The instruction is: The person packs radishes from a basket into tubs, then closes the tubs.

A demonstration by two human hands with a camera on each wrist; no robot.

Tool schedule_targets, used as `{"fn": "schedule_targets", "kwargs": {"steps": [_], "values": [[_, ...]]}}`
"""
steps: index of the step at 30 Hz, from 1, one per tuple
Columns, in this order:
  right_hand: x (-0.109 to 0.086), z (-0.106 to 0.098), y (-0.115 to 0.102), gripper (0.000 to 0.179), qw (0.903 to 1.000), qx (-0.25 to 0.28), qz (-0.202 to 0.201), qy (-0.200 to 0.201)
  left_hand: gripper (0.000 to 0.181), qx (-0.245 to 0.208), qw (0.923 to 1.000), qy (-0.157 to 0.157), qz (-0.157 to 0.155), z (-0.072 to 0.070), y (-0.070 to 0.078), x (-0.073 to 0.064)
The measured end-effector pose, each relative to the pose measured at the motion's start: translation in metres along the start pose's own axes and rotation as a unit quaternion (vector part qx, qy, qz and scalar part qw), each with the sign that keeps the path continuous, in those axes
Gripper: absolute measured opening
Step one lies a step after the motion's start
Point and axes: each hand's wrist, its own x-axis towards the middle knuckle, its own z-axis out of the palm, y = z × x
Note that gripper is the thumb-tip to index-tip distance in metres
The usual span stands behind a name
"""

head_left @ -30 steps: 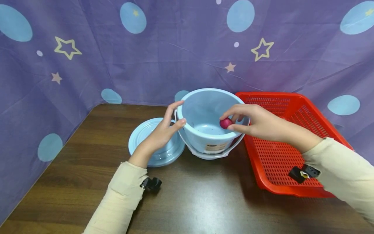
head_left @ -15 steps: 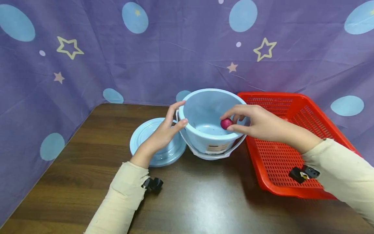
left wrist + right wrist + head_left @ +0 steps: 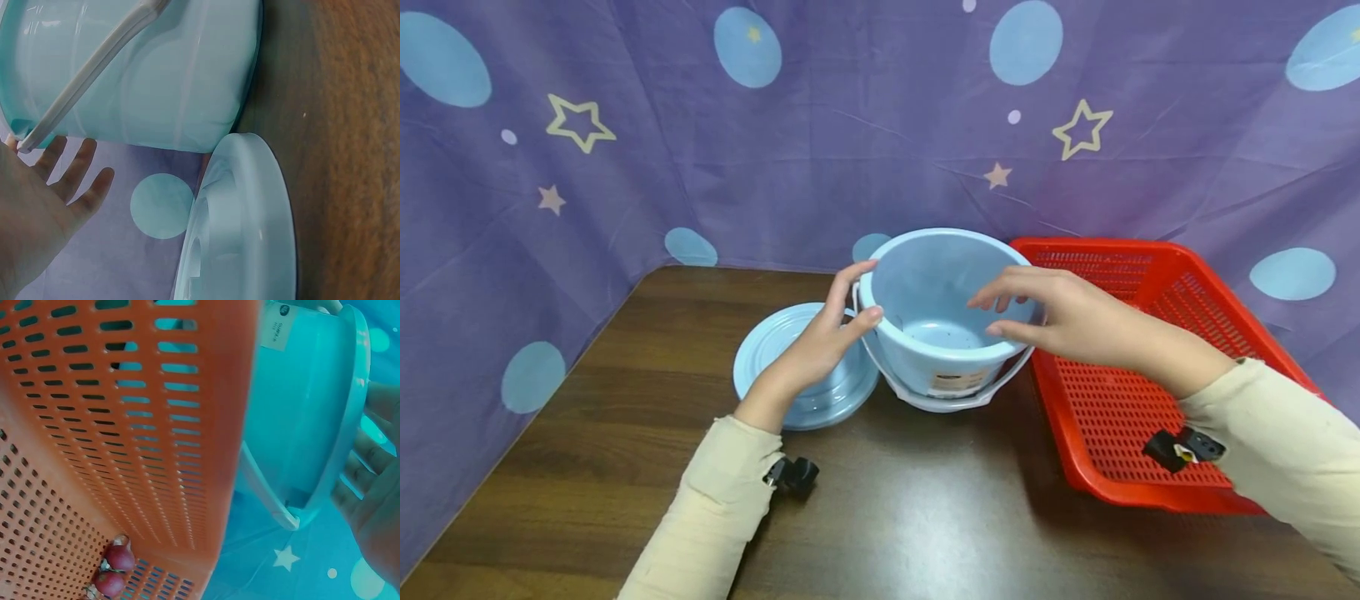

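Note:
A light blue bucket [image 3: 917, 358] stands upright with its mouth facing up. My left hand [image 3: 816, 342] touches the left side of its rim with spread thumb and forefinger. In the left wrist view, the other fingers [image 3: 78, 165] extend loosely beside the bucket wall. Over the right side of the mouth hovers my right hand [image 3: 1052, 312], thumb and fingers apart and nothing between them. The bucket's handle [image 3: 943, 406] hangs down in front. Only part of the bucket's floor shows, with small dark specks on it; the near wall hides the rest.
A round light blue lid [image 3: 842, 383] lies left of the bucket, under my left forearm. To the right is a red slotted basket [image 3: 1067, 450]; the right wrist view shows a few small red onions [image 3: 120, 557] in its corner. A purple patterned cloth [image 3: 820, 158] hangs behind the table.
The small red onion that my right hand pinched over the bucket is out of its fingers and out of sight. Those fingers have parted. My left hand stays at the rim.

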Motion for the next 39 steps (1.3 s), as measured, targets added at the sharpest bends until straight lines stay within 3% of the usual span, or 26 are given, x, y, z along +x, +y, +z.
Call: {"fn": "schedule_targets", "kwargs": {"steps": [11,20,29,39], "values": [[-0.002,-0.021,-0.001,0.041,0.9973,-0.008,0.000,0.073,0.079,-0.004,1.0000,-0.001,0.004,-0.001,0.000,-0.002],[-0.014,-0.028,0.021,0.033,0.9892,-0.026,0.063,0.129,0.081,-0.004,1.0000,-0.003,0.008,-0.001,-0.001,-0.001],[-0.031,-0.030,0.055,0.028,0.9824,-0.048,0.116,0.138,0.084,0.000,1.0000,-0.002,0.004,0.001,-0.001,0.001],[-0.045,-0.030,0.077,0.026,0.9716,-0.042,0.211,0.099,0.080,0.000,1.0000,-0.002,0.002,0.000,-0.001,0.000]]}}
